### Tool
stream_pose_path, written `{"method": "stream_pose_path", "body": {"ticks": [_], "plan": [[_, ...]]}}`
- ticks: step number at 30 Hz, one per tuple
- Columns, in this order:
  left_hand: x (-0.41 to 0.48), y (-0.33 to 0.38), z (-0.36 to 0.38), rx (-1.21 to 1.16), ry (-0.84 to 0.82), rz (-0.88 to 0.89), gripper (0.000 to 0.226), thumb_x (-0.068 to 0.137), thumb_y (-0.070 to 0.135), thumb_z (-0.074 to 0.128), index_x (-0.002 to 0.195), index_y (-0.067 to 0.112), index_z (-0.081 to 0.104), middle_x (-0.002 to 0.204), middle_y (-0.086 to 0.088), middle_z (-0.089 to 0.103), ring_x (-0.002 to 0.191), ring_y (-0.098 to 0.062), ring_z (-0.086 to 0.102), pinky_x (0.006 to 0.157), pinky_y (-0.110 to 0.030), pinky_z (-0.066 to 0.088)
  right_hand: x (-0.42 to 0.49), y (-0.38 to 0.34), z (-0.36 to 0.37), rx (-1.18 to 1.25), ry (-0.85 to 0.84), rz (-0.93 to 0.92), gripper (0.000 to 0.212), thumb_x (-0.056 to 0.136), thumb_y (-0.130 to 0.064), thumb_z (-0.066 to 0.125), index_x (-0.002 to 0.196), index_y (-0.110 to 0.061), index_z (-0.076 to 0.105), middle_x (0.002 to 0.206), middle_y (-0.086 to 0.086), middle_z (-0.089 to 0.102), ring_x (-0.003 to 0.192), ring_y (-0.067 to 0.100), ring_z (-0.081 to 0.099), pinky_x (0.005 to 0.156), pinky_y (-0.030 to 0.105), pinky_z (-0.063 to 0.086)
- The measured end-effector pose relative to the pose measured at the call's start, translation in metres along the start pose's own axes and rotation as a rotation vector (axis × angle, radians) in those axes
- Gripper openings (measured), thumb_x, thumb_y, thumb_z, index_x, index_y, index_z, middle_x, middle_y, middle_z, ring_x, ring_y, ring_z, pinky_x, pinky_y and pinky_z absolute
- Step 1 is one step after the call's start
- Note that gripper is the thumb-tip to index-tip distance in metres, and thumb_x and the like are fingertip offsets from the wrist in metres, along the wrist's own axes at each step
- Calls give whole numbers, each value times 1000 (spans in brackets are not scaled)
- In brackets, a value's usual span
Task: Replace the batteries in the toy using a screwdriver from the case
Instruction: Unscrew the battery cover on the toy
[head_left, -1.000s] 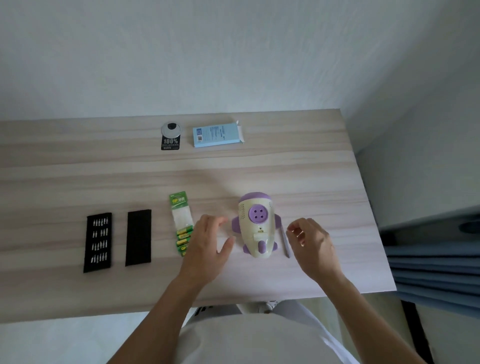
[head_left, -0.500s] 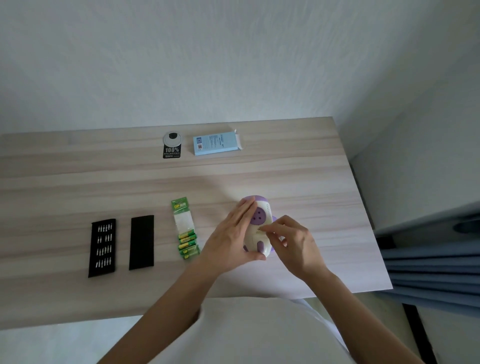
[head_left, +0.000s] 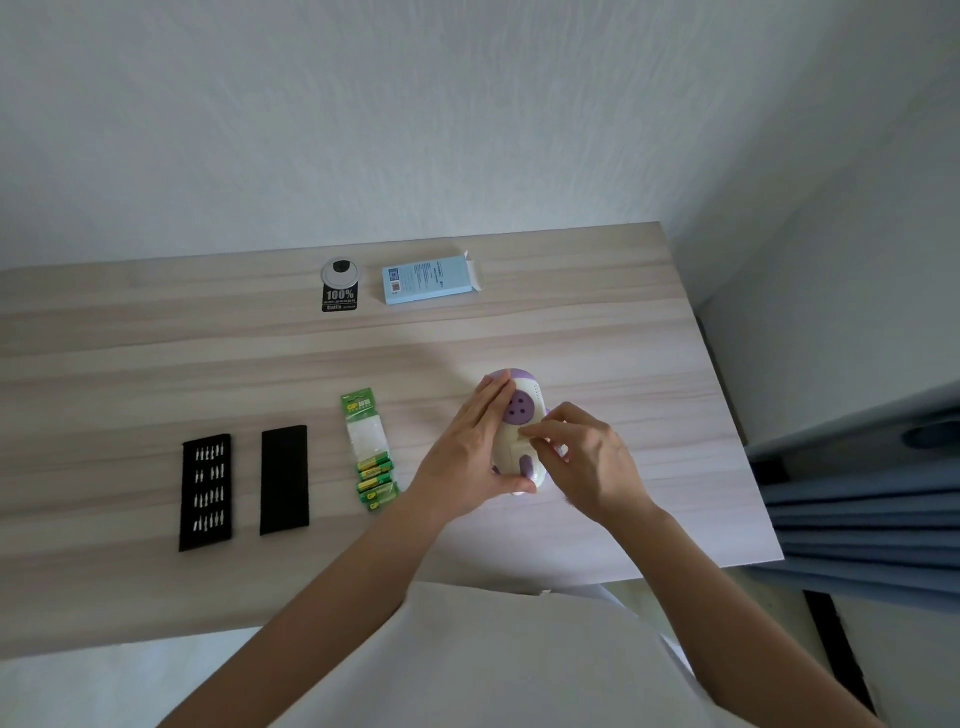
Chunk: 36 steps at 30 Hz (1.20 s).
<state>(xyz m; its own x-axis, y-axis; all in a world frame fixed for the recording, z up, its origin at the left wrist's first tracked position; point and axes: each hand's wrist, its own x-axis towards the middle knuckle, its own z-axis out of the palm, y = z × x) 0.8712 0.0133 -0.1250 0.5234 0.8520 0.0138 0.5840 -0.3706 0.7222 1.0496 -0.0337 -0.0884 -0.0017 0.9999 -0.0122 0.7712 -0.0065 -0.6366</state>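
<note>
On the table (head_left: 156, 364), left fingers (head_left: 485, 410) clasp the toy (head_left: 522, 410); right fingers (head_left: 537, 432) pinch its front.

"100%" label (head_left: 340, 300) — "GP" battery pack (head_left: 359, 406)

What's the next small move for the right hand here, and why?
Probably pull upward with the right hand, to open the toy: its fingers pinch the cream body below the purple disc, the left hand steadies the toy, no tool shows in either hand, and the battery pack lies beside it.
</note>
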Motion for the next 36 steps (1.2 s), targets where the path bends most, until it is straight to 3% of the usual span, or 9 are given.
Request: {"method": "stream_pose_path", "body": {"ticks": [6,11,19,25,36], "plan": [[0,2,-2,2,-4,-27,118,61,60,70,156,6,25,165,-2,16,153,-10,10,122,-19,13,15,-10,-7,9,-115,49,9,92,-25,66,93,-27,75,86,-17,58,79,11,60,68,35,51],[-1,5,-4,-9,-20,-46,115,67,43,84,157,9,21,166,2,12,153,-7,5,124,-29,18,24,-14,-11,-70,-216,71,14,97,-27,57,98,-24,71,97,-9,61,87,21,59,75,38,50],[-6,3,-5,55,4,1,122,62,45,89,157,8,22,166,1,14,153,-10,9,120,-22,21,35,-21,-14,-152,-298,-4,15,99,-23,56,99,-16,69,92,-9,51,83,18,49,74,35,45],[-4,5,-2,62,22,-5,123,60,46,90,156,6,24,165,-1,17,153,-12,11,121,-24,20,39,-24,-19,-133,-338,1,9,93,-22,65,95,-15,70,90,-7,57,88,22,61,80,39,51],[-3,8,-1,58,24,0,122,60,39,91,156,7,22,164,3,15,153,-12,10,120,-23,18,46,-28,-21,-226,-390,-4,15,97,-21,58,96,-11,70,97,3,60,90,23,58,78,36,49]]}}
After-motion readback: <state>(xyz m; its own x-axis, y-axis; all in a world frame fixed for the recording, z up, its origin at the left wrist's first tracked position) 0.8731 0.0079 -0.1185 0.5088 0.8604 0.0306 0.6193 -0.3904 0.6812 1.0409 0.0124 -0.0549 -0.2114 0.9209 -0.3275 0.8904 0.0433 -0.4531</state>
